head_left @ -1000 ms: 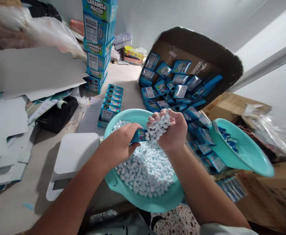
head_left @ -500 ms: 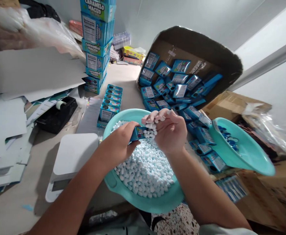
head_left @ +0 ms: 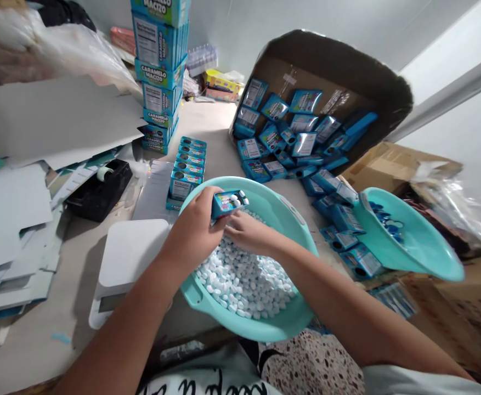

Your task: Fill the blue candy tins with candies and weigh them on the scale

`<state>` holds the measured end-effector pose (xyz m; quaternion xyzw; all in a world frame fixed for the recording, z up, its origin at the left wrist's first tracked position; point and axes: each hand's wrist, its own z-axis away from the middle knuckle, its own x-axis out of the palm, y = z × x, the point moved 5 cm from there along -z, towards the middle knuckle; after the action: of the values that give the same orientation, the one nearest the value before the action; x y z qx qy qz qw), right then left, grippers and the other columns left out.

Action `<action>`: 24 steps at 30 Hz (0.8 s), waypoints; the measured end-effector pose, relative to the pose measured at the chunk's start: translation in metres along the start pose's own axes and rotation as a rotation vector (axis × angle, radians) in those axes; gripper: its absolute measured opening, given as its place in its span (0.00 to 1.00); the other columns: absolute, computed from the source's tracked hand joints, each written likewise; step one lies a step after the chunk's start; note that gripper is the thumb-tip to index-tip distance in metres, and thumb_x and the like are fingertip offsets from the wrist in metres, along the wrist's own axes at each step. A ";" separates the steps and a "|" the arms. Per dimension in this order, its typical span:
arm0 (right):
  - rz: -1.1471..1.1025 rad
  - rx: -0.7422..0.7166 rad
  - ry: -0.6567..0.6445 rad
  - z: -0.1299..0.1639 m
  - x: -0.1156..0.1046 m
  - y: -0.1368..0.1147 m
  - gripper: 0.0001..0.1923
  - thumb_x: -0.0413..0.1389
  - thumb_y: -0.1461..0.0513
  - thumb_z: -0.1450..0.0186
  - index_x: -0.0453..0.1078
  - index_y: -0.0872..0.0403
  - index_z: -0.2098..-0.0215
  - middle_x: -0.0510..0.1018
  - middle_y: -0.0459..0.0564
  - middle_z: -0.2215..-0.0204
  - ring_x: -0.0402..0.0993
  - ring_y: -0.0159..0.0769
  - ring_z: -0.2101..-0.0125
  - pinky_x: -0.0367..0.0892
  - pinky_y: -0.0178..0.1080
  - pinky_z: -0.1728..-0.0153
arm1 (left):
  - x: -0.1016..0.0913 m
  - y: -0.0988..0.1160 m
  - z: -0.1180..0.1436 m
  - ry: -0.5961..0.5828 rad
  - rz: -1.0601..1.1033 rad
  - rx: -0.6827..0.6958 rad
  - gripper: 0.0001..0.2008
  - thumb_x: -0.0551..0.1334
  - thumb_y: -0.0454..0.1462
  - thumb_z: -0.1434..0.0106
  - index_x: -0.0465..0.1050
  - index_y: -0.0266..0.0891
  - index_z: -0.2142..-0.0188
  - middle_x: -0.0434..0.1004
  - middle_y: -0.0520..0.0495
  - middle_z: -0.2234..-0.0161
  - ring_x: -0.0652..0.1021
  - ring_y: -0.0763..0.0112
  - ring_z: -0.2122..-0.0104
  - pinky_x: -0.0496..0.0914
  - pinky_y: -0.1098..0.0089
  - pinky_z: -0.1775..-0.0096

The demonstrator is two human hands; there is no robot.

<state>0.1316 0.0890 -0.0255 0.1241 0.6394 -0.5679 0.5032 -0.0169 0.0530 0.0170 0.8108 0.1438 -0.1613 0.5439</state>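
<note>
My left hand point(head_left: 201, 227) is closed around a small blue candy box point(head_left: 225, 203), tilted with its open end to the right. Several white candies point(head_left: 240, 198) show at that opening. Just below the box, my right hand point(head_left: 250, 233) is down among the white candies point(head_left: 244, 282) in a turquoise basin point(head_left: 301, 230); its fingertips are hidden, so I cannot tell whether it grips any.
Left of the basin is a white scale point(head_left: 135, 249). Behind stand a row of blue boxes point(head_left: 186, 178) and a tall stack point(head_left: 158, 77). A tipped carton point(head_left: 372, 71) spills blue boxes toward a second turquoise basin point(head_left: 425, 247). A black tape dispenser point(head_left: 100, 192) sits left.
My right hand, palm up with candies at the box's mouth before, has turned over and dropped into the basin. The box in my left hand has shifted slightly up and left.
</note>
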 end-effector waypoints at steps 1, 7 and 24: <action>0.025 -0.006 -0.046 0.004 0.001 -0.006 0.15 0.56 0.53 0.33 0.77 0.51 0.54 0.79 0.55 0.49 0.72 0.47 0.47 0.65 0.46 0.41 | 0.000 -0.001 -0.001 0.010 -0.010 -0.015 0.18 0.65 0.28 0.37 0.66 0.39 0.49 0.78 0.42 0.53 0.79 0.57 0.51 0.74 0.62 0.51; -0.050 0.033 -0.253 0.011 0.004 -0.021 0.19 0.51 0.55 0.33 0.79 0.53 0.53 0.83 0.52 0.52 0.78 0.50 0.54 0.70 0.43 0.53 | 0.008 -0.001 -0.003 -0.023 -0.100 -0.066 0.18 0.64 0.27 0.37 0.67 0.37 0.48 0.77 0.38 0.51 0.78 0.53 0.49 0.74 0.58 0.50; -0.895 0.543 -0.207 0.011 0.022 -0.002 0.15 0.64 0.57 0.50 0.78 0.51 0.64 0.84 0.47 0.65 0.81 0.43 0.57 0.74 0.41 0.50 | 0.009 -0.002 -0.001 0.004 -0.112 -0.073 0.18 0.65 0.28 0.36 0.65 0.40 0.48 0.77 0.39 0.51 0.79 0.53 0.49 0.75 0.57 0.51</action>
<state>0.1255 0.0700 -0.0399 -0.0915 0.4069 -0.8813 0.2221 -0.0096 0.0555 0.0120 0.7814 0.1959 -0.1842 0.5631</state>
